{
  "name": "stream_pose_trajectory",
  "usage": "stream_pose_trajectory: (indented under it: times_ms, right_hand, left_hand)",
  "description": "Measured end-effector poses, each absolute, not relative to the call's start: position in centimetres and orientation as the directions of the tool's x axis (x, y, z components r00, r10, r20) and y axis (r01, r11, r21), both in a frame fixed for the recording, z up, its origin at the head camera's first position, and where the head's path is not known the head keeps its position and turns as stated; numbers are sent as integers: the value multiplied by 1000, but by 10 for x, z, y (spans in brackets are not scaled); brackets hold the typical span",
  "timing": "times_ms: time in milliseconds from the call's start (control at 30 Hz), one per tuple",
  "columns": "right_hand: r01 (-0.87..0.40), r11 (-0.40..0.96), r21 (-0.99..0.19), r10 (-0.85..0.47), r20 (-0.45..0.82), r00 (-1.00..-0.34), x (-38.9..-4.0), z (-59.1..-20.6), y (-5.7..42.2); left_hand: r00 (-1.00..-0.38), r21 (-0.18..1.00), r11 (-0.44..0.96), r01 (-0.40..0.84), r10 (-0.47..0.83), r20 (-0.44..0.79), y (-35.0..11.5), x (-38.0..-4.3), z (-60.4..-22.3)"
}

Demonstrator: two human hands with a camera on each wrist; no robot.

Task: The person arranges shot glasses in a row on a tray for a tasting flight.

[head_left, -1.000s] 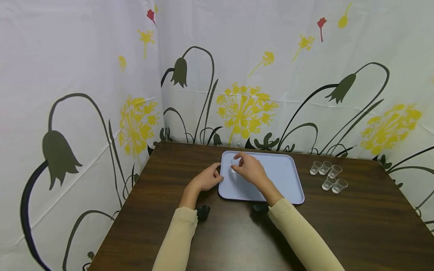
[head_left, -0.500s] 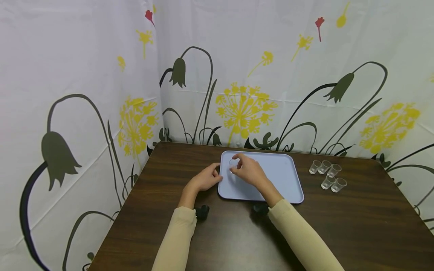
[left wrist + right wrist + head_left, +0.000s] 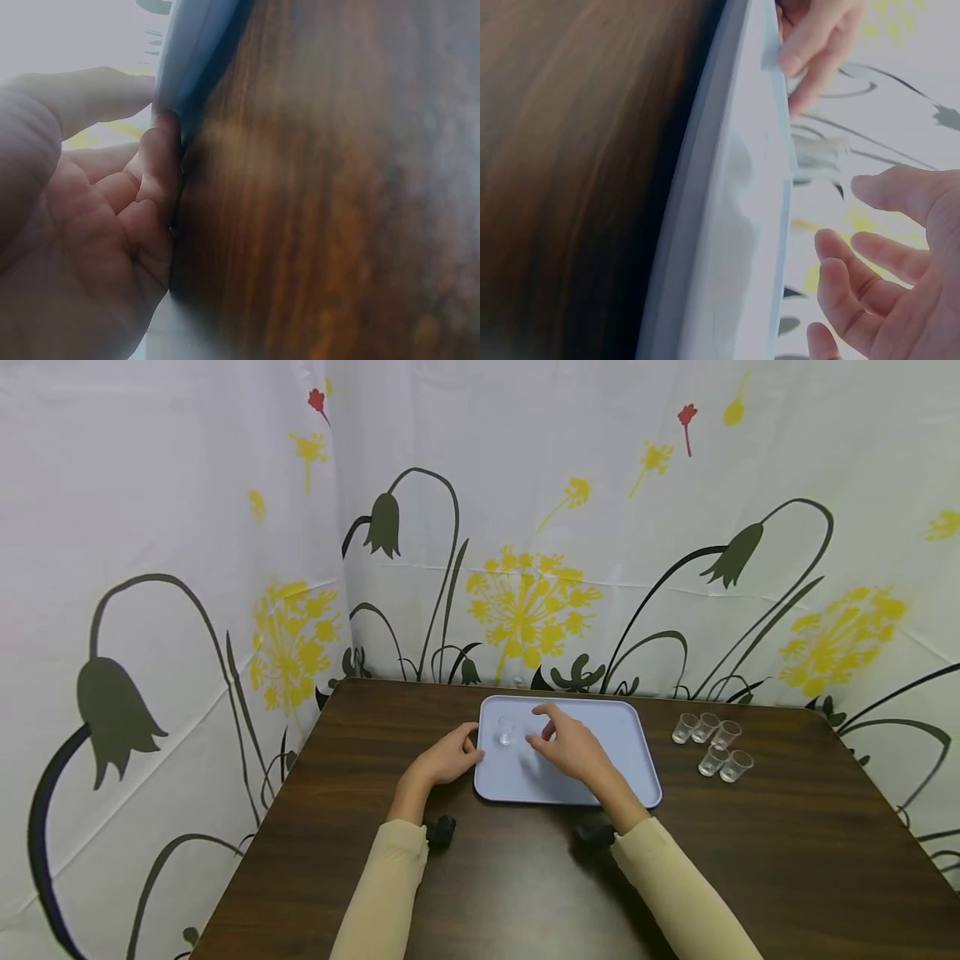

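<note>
Currently, the right hand (image 3: 572, 747) has a wide grip above the tray (image 3: 611, 760), just right of a clear cup (image 3: 506, 732) standing far left on it; the left hand (image 3: 442, 758) pinches the tray's left edge; rightward, five more cups (image 3: 725, 735) sit on the surface (image 3: 517, 893).

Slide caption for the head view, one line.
Left hand at the edge of the lilac tray, right hand beside the clear cup on it, five more cups on the table.

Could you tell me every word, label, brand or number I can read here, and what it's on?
There are none to read.
Tray: no visible text.
Cups: no lettering discernible, though too small to rule out.
Curtain: printed flowers only.
Wrist cameras: too small to tell.
</note>
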State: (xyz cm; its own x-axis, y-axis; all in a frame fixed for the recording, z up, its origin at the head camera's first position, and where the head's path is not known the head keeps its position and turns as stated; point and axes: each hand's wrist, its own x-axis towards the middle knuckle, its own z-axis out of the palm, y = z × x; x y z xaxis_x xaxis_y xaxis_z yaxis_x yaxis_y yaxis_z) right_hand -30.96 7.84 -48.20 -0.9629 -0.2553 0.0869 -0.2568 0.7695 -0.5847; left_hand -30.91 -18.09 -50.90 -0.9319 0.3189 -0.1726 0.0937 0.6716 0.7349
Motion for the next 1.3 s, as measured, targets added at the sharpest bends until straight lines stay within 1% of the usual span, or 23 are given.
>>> stream_pose_trajectory:
  times_ms: [300,500,700,933,1133,1300]
  right_hand:
    - [-199,757,-623,-180,94,-979,-294,-482,125]
    - [-150,785,-601,-113,98,-989,-285,-473,155]
    - [-143,803,-579,-96,112,-989,-280,-464,177]
    - [-116,789,-604,-42,136,-990,-273,-464,208]
    - [-90,799,-595,11,165,-986,-269,-458,232]
    - [-41,803,-595,50,137,-989,-265,-454,250]
  left_hand:
    - [-937,754,649,98,316,-150,-186,-306,-511]
    - [-940,749,657,89,304,-156,-192,-305,-510]
    - [-943,746,662,80,292,-158,-194,-307,-513]
    - [-935,743,664,84,309,-171,-190,-307,-516]
    - [-938,746,660,85,306,-164,-185,-309,-514]
    - [-936,749,656,91,313,-161,-181,-312,-513]
